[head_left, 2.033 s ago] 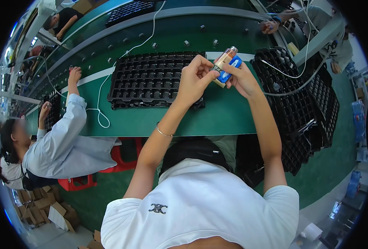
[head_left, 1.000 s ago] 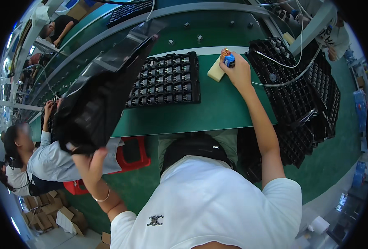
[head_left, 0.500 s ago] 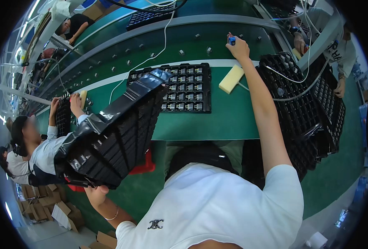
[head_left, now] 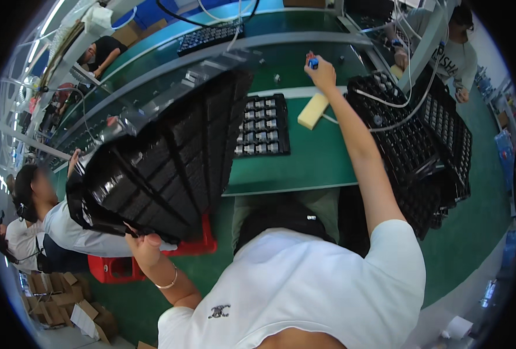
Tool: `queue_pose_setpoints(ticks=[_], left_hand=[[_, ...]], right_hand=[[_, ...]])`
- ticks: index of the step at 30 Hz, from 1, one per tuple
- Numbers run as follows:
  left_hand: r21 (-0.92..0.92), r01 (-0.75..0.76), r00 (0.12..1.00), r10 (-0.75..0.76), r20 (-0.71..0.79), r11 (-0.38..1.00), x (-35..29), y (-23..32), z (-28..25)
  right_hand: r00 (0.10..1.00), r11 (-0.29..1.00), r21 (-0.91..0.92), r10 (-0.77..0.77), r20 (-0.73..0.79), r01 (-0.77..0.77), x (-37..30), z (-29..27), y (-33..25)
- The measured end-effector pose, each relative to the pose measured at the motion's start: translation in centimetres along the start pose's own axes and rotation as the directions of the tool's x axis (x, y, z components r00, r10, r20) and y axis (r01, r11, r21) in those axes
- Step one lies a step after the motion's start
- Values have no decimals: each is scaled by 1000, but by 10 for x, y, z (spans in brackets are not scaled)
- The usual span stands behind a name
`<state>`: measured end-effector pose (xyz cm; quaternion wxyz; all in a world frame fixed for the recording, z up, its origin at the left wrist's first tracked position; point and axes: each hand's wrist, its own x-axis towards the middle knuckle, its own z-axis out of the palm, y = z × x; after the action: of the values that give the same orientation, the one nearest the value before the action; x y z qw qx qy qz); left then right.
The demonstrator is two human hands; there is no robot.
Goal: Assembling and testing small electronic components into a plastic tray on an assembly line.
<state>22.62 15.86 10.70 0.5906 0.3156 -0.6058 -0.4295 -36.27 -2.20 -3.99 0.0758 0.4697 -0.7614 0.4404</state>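
Note:
My left hand [head_left: 146, 249] grips the lower edge of a stack of black plastic trays [head_left: 170, 160], raised and tilted at the left above the bench. The stack hides part of a black tray [head_left: 272, 125] on the green bench, which holds rows of small metal parts. My right hand [head_left: 323, 75] reaches out over the far side of the bench, its fingers closed around a small blue object [head_left: 314, 63] with a reddish end; its kind is unclear. A pale yellow block [head_left: 312, 111] lies below that hand.
More black trays [head_left: 397, 139] are piled at the right, with white cables [head_left: 386, 104] across them. A red stool [head_left: 202, 241] stands under the raised stack. One co-worker [head_left: 34, 186] sits at the left; another [head_left: 458, 55] stands at the far right. Cardboard boxes [head_left: 54, 296] lie on the floor.
The tray stack has swung up and tipped further, showing more of its broad side and covering more of the bench tray. The whole view has shifted slightly; my right hand keeps the blue object.

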Motion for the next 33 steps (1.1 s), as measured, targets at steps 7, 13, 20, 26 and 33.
queue_pose_setpoints(ticks=[7, 13, 20, 26, 33], left_hand=[[12, 70, 997, -70, 16, 997, -11, 13, 10], [-1, 131, 981, -129, 147, 991, -15, 11, 25], [177, -573, 614, 276, 740, 800, 36, 36, 150], [-43, -755, 367, 476, 799, 654, 17, 13, 218], [-282, -902, 6, 662, 750, 327, -39, 11, 298]], right_hand=[[993, 997, -67, -14, 121, 22, 12, 10, 22], [945, 935, -251, -181, 274, 252, -82, -104, -79], [953, 961, -217, -103, 286, 170, -225, -99, 52], [956, 885, 362, 268, 121, -294, -310, -232, -12], [790, 280, 950, 610, -63, -140, -384, -384, -82]])
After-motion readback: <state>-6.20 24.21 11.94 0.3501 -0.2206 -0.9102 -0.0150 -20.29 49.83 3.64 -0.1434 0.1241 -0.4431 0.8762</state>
